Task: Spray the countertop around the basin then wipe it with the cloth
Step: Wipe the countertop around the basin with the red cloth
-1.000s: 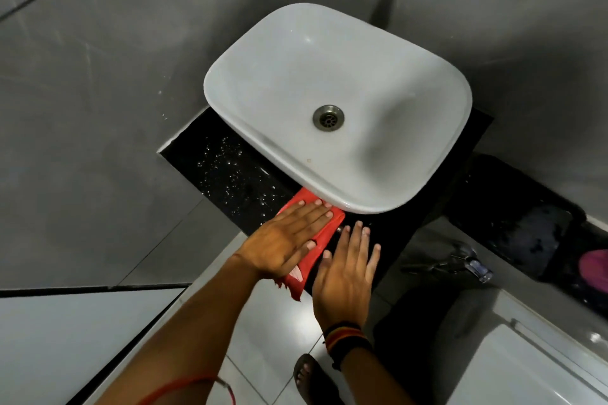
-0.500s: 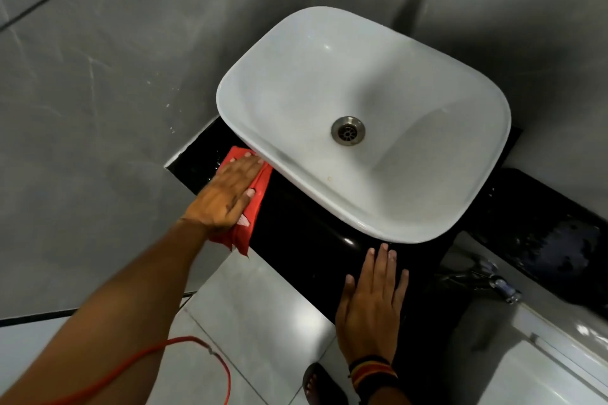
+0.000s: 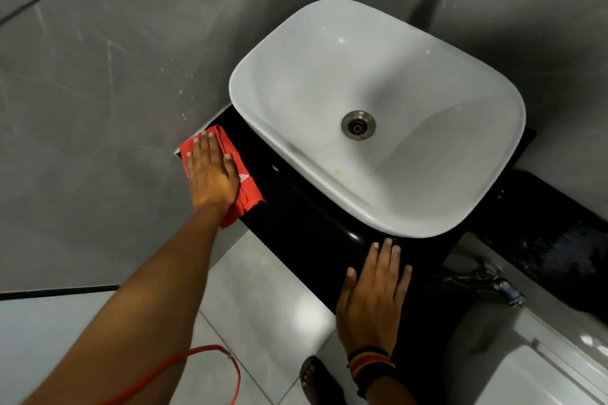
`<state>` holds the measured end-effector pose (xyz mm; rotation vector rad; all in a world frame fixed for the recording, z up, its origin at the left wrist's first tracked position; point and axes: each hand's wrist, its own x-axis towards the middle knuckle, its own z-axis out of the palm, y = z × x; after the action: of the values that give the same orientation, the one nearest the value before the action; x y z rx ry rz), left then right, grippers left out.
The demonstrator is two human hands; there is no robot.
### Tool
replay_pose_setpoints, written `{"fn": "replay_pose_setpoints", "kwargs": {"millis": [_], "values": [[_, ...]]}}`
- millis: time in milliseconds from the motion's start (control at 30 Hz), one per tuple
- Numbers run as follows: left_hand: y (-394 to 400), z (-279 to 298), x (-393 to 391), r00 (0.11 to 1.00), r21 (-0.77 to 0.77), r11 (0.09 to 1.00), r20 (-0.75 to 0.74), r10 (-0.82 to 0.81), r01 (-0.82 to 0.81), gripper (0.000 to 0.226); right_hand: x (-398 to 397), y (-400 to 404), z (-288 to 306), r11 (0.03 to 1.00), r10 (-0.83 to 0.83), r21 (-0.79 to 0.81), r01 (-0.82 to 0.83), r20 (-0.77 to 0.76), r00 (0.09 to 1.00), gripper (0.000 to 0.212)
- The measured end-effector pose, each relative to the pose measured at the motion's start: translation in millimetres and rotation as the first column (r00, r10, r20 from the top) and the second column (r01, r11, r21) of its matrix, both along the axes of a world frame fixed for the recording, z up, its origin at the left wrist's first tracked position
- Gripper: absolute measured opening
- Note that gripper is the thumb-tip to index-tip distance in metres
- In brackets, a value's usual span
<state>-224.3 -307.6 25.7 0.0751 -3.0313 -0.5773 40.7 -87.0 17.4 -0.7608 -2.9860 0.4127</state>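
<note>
- Head view: the red cloth (image 3: 244,189) is pressed flat under the left hand (image 3: 212,174) at the far-left corner of the black worktop (image 3: 306,217), beside the basin (image 3: 378,115); fingers lie spread, no closed grip.
- The right hand (image 3: 373,297) is laid open on the near edge, likely for bracing.
- The cloth looks crumpled, its tail overhanging the edge.

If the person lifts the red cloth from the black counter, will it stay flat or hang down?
The cloth would probably droop: its near end already hangs limp over the counter edge. It looks thin and creased under the left hand, so it is likely light. On the glossy counter it should slide easily.
</note>
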Motion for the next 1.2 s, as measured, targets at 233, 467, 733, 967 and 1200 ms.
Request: {"fn": "replay_pose_setpoints", "kwargs": {"millis": [233, 467, 733, 967, 1200], "values": [[60, 2, 46, 0.931, 0.038, 0.931, 0.053, 0.362, -0.364, 0.063, 1, 1, 0, 1.000, 0.019, 0.000, -0.019, -0.007, 1.000, 0.062], [111, 1, 122, 0.950, 0.035, 0.951, 0.070, 0.305, -0.308, 0.063, 2, 2, 3, 0.997, 0.015, -0.069, -0.019, -0.058, 0.998, 0.059], [168, 0, 226, 0.993, 0.062, 0.993, 0.058, 0.101, -0.104, 0.061, 16, 18, 17, 0.794, -0.215, -0.605, -0.050, -0.358, 0.909, 0.054], [213, 4, 297, 0.959, -0.027, 0.976, 0.194, -0.208, 0.217, 0.073, 53, 53, 20, 0.764, -0.270, -0.644, -0.032, -0.364, 0.892, 0.061], [190, 3, 308, 0.842, 0.147, 0.849, 0.128, -0.525, 0.507, 0.065, 64, 53, 19, 0.734, -0.199, -0.670, -0.111, -0.369, 0.908, 0.052]]}}
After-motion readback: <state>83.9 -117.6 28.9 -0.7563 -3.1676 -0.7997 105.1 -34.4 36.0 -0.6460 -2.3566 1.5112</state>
